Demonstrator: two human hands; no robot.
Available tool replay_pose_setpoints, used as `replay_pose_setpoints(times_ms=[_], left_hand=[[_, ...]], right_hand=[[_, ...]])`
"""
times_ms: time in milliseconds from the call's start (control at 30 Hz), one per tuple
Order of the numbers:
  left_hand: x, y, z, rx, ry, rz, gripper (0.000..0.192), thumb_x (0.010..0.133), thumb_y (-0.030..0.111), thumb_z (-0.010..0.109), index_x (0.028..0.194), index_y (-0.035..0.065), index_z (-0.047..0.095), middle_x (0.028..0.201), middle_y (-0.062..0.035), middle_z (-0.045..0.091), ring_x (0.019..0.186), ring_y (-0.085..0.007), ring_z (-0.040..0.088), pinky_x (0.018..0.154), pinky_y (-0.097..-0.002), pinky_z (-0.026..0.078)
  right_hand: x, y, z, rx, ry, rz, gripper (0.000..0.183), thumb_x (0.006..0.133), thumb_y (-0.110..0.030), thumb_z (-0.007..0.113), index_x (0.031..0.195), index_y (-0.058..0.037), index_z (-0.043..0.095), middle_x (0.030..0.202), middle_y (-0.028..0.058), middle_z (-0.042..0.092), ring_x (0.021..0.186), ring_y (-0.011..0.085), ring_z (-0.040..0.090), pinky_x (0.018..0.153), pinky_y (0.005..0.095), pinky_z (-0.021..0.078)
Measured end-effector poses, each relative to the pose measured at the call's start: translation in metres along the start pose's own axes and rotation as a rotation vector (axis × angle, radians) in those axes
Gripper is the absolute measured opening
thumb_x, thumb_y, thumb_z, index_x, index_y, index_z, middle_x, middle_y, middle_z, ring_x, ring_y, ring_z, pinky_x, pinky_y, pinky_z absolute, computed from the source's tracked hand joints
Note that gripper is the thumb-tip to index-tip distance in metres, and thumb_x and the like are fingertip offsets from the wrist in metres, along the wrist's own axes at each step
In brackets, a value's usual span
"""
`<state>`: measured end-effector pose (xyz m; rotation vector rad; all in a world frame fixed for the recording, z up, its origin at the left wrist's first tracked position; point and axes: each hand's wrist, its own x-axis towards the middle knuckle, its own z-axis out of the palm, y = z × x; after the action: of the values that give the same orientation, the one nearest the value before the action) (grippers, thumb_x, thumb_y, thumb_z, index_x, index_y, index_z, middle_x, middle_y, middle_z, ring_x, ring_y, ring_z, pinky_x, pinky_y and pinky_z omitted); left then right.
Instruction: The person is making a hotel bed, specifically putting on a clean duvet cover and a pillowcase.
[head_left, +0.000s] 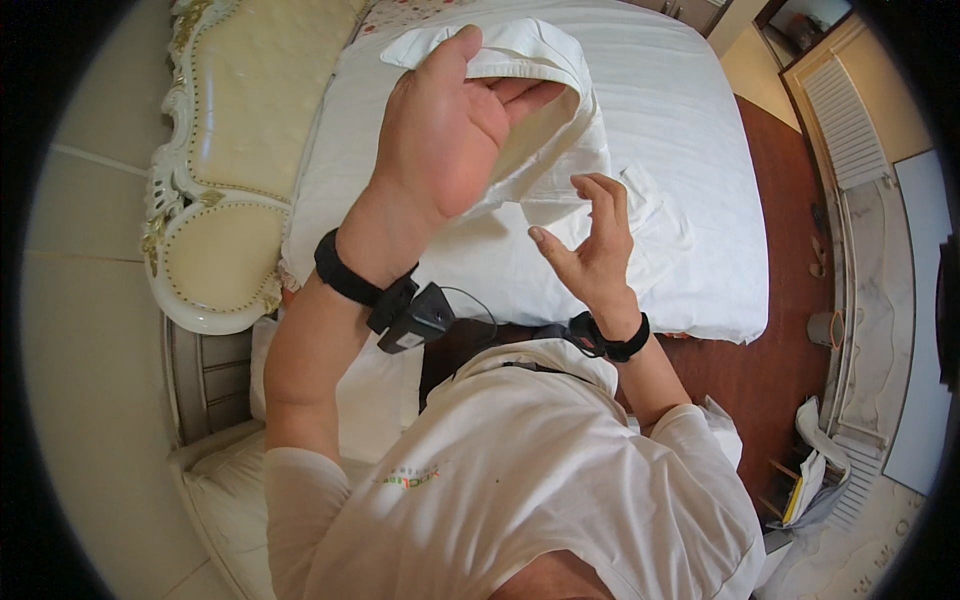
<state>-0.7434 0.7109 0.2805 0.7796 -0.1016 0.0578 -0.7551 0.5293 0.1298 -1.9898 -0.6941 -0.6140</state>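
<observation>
My left hand (450, 127) is raised over the bed, palm up, and holds up a white fabric cover (555, 150), perhaps a pillowcase. Its fingers reach under the cover's hemmed edge, which partly hides them; the thumb stands apart on the near side. From there the cover drapes down onto the white bed sheet (667, 97). My right hand (600, 240) hovers lower and to the right, in front of the cover's hanging part. Its thumb and fingers are curved and apart, with nothing between them. More crumpled white fabric (660, 217) lies just behind it.
A cream padded headboard (255, 97) with a carved white and gold frame borders the bed at left. Below it stands a grey cabinet (225, 360). On the right, a reddish-brown floor (787, 210) runs to a wall with a white radiator (844, 124) and a small bin (823, 330).
</observation>
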Motion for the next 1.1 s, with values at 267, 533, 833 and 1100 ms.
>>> replay_pose_setpoints(times_ms=[267, 533, 833, 1100], left_hand=[[-0.023, 0.016, -0.009, -0.099, -0.023, 0.11, 0.036, 0.102, 0.021, 0.042, 0.125, -0.0061, 0.049, 0.125, -0.0165, 0.059, 0.118, -0.0326, 0.057, 0.108, -0.0488, 0.044], [-0.013, 0.066, -0.08, -0.018, 0.252, 0.14, 0.048, 0.104, 0.028, 0.042, 0.128, -0.0123, 0.047, 0.132, -0.025, 0.055, 0.127, -0.0378, 0.05, 0.115, -0.0524, 0.035], [0.097, 0.097, -0.279, 0.598, 0.463, -0.234, 0.047, 0.102, 0.032, 0.044, 0.136, 0.0008, 0.045, 0.118, -0.0204, 0.066, 0.112, -0.034, 0.063, 0.104, -0.0548, 0.038], [0.178, 0.143, -0.296, 0.584, 0.358, 0.186, 0.05, 0.101, 0.042, 0.047, 0.13, 0.0028, 0.056, 0.133, -0.0119, 0.058, 0.118, -0.0256, 0.052, 0.101, -0.0407, 0.035]], right_hand=[[-0.004, -0.006, 0.058, -0.115, 0.016, 0.072, 0.089, 0.067, -0.03, 0.087, 0.138, -0.0011, 0.042, 0.134, 0.0239, 0.046, 0.119, 0.0389, 0.049, 0.088, 0.0463, 0.0442], [-0.025, 0.094, 0.026, -0.237, -0.06, 0.311, 0.024, 0.075, 0.0, 0.065, 0.098, -0.0062, 0.066, 0.076, 0.0193, 0.065, 0.07, 0.0392, 0.064, 0.06, 0.0446, 0.0501], [0.195, 0.168, 0.025, -0.705, -0.29, -0.065, 0.024, 0.091, -0.034, 0.06, 0.087, -0.0118, 0.068, 0.079, 0.0149, 0.068, 0.077, 0.0396, 0.065, 0.063, 0.0481, 0.051], [0.297, 0.184, 0.05, -0.547, 0.102, -0.208, 0.015, 0.086, -0.017, 0.065, 0.089, -0.0046, 0.073, 0.079, 0.0235, 0.065, 0.076, 0.0415, 0.066, 0.064, 0.0437, 0.0523]])
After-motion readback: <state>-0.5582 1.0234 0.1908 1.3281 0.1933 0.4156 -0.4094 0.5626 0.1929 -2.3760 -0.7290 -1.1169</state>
